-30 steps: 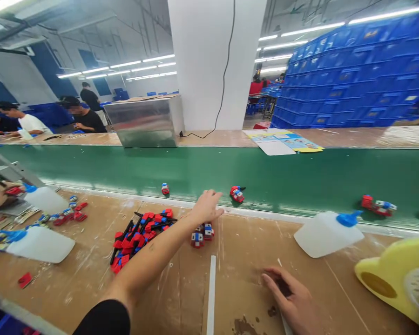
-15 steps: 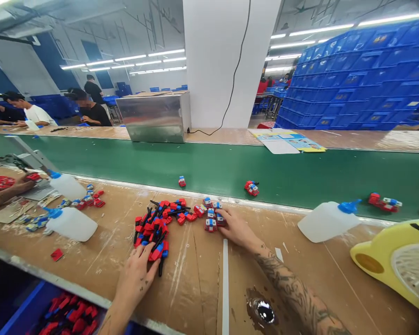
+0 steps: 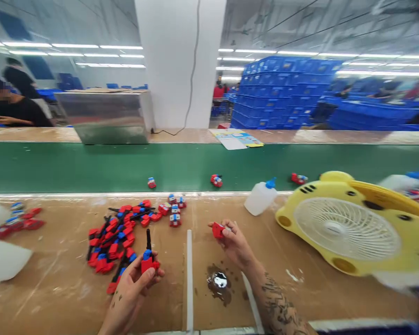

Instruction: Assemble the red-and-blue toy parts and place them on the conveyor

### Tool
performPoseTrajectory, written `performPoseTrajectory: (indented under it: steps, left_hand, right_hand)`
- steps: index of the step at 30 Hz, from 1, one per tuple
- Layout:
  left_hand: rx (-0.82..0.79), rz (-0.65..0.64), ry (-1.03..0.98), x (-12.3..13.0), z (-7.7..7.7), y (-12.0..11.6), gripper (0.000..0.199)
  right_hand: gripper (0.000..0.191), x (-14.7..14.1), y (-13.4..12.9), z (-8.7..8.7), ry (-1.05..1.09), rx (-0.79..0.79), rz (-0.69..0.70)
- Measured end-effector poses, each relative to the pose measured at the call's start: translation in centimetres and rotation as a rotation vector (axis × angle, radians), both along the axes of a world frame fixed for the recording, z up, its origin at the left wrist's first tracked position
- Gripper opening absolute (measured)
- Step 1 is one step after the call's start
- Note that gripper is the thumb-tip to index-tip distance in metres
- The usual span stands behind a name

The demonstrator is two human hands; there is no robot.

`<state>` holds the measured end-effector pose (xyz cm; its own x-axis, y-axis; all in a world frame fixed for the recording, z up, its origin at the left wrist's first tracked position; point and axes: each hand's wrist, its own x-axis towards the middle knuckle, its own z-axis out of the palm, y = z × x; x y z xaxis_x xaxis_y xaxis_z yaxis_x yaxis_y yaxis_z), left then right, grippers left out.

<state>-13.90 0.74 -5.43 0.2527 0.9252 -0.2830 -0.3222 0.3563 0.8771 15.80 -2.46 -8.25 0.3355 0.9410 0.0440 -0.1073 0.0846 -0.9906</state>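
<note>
My left hand (image 3: 136, 284) is closed around a red and blue toy part with a black rod (image 3: 148, 260), the rod pointing up. Between the thumb and fingers of my right hand (image 3: 235, 244) is a small red toy piece (image 3: 218, 230), raised over the table; its far side is hidden. Left of my left hand lies a pile of red and blue parts with black rods (image 3: 115, 237). A small cluster of red, white and blue toy pieces (image 3: 175, 215) sits near the belt's edge. Below my right hand is a glossy wet puddle (image 3: 219, 280) on the tabletop.
A green conveyor belt (image 3: 181, 160) runs behind the table, carrying a few toy pieces (image 3: 216, 180). A white bottle with a blue cap (image 3: 260, 197) and a yellow fan (image 3: 335, 228) stand at right. A white strip (image 3: 189, 284) lies along the brown tabletop.
My left hand has lifted a rod part from the pile. My right hand has taken a red piece and moved right, away from the cluster. The view has turned right.
</note>
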Motion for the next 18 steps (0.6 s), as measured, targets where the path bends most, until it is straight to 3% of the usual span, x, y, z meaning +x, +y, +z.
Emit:
performPoseTrajectory:
  steps: [3, 6, 9, 12, 18]
  left_hand:
    - [-0.074, -0.167, -0.056, 3.5, -0.2, -0.6, 0.050]
    - [-0.129, -0.275, -0.134, 6.0, -0.2, -1.1, 0.048]
    - [-0.152, -0.383, -0.201, 7.1, 0.1, -1.5, 0.044]
    - [-0.086, -0.473, -0.200, 7.1, 0.3, -1.7, 0.043]
    - [0.136, -0.724, -0.001, 6.4, 0.9, -1.3, 0.042]
  right_hand:
    - [0.042, -0.2, -2.7, 0.7, 0.382, -0.029, -0.025]
    - [0.038, -0.1, -4.6, 1.0, 0.503, -0.063, -0.078]
    - [0.043, 0.1, -6.2, 1.0, 0.596, -0.047, -0.045]
    - [0.050, 0.5, -7.7, 0.8, 0.615, -0.033, 0.003]
    - [0.057, 1.2, -10.5, -0.7, 0.487, -0.066, -0.114]
